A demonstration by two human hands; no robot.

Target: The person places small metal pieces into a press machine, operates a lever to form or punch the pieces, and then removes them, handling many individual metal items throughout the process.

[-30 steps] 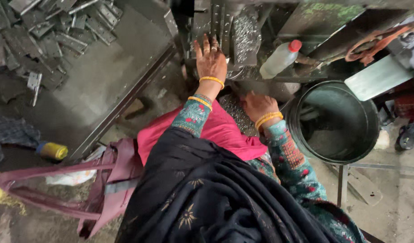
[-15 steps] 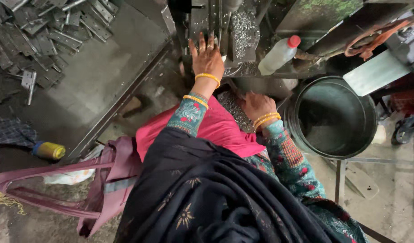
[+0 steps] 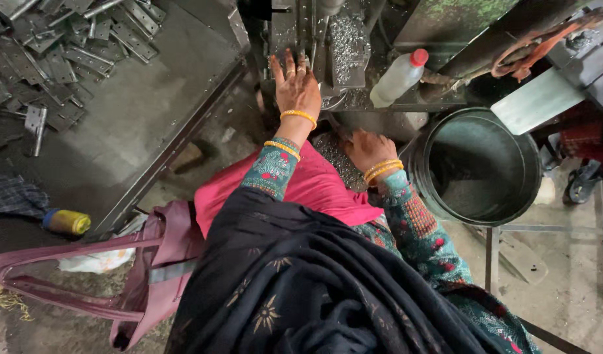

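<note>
Resting my left hand (image 3: pixel 295 85), fingers spread wide, on the machine bed (image 3: pixel 344 46); my right hand (image 3: pixel 367 149) is curling over metal shavings (image 3: pixel 331 154), grip indeterminate.

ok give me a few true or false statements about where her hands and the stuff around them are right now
1. The left hand lies flat with fingers spread on the machine. True.
2. The right hand is inside the bucket. False: it is beside the bucket, low by the machine's base.
3. The plastic bottle has a blue cap. False: the cap is red.
4. A pile of flat metal pieces lies on the table at the upper left. True.
5. The pink bag hangs from the left hand. False: it lies by the person's left side, in neither hand.
</note>
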